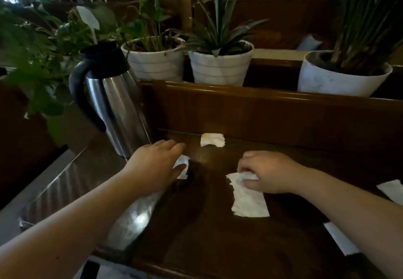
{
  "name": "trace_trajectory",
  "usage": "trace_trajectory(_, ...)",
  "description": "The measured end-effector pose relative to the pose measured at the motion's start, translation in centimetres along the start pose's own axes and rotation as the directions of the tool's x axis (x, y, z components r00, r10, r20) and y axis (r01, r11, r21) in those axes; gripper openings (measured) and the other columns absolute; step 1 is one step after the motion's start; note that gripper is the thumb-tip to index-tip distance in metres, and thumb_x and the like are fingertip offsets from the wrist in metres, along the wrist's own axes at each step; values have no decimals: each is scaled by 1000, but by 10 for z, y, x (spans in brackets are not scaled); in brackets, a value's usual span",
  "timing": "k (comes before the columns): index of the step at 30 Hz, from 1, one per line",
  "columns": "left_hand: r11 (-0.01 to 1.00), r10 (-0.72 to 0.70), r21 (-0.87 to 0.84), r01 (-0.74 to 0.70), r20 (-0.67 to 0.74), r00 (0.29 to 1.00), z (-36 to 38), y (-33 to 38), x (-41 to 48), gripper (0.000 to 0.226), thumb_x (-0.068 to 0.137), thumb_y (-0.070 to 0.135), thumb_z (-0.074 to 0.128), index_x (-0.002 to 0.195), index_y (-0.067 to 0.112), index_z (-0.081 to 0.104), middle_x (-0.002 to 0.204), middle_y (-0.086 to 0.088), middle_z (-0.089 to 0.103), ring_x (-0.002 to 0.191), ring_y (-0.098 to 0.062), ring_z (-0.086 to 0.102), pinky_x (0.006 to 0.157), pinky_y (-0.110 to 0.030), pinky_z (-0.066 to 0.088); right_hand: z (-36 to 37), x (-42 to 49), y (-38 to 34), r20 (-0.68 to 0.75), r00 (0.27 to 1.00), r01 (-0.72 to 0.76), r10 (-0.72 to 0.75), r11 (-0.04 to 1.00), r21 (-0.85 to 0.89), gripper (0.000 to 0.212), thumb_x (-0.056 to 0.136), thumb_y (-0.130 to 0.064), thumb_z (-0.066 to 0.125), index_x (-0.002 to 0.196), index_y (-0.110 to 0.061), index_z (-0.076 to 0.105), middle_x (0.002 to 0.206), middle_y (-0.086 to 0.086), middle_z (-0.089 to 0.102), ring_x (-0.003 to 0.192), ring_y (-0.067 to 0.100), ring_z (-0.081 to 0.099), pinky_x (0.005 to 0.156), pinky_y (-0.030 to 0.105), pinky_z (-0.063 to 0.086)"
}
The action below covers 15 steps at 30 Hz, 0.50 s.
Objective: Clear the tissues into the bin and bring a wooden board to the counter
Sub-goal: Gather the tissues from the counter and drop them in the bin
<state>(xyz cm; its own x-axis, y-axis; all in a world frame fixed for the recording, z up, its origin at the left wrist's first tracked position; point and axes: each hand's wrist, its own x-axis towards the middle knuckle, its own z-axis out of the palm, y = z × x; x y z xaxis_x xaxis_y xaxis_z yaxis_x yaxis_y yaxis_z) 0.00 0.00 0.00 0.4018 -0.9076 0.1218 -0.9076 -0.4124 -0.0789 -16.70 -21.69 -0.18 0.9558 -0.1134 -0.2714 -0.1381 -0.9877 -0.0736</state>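
At the far left a steel jug (113,104) stands beside the dark wooden counter (207,235). The left hand (152,167) is laid flat on a small tissue (182,166), its fingers (174,146) spread and not yet closed. A crumpled tissue (212,140) lies untouched farther back. The right hand (266,172) is pinched shut on the top of a long tissue (248,200). Each sheet is best bunched fully into the palm before lifting, so nothing trails. No bin or board is seen.
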Motion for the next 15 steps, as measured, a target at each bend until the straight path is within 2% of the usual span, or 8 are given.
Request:
trace_trajectory(5, 999, 41, -8, -41, 84, 996, 13, -14, 12, 45, 92, 50, 40, 129, 24, 45, 125, 3, 54, 109, -16, 54, 83, -34, 52, 5, 9, -3, 60, 997, -42, 43, 999, -10, 32, 90, -45, 57, 119, -30, 57, 113, -8, 51, 96, 10, 54, 79, 31, 52)
trace_trajectory(11, 996, 87, -23, -85, 157, 984, 27, -21, 21, 50, 91, 54, 39, 134, 29, 40, 128, 3, 51, 109, -15, 53, 80, -34, 53, 14, 15, -3, 5, 1000, -21, 21, 999, 28, 17, 95, -39, 54, 107, -30, 60, 107, -9, 53, 91, 8, 52, 68, 24, 39)
trace_trajectory(15, 996, 93, -12, -93, 225, 970, 36, -20, 25, 46, 92, 49, 43, 133, 29, 44, 123, 2, 49, 104, -15, 52, 78, -32, 53, 1, 25, 0, -81, 995, -47, 51, 997, 58, 14, 95, -40, 53, 102, -31, 61, 100, -11, 55, 86, 5, 52, 67, 23, 42)
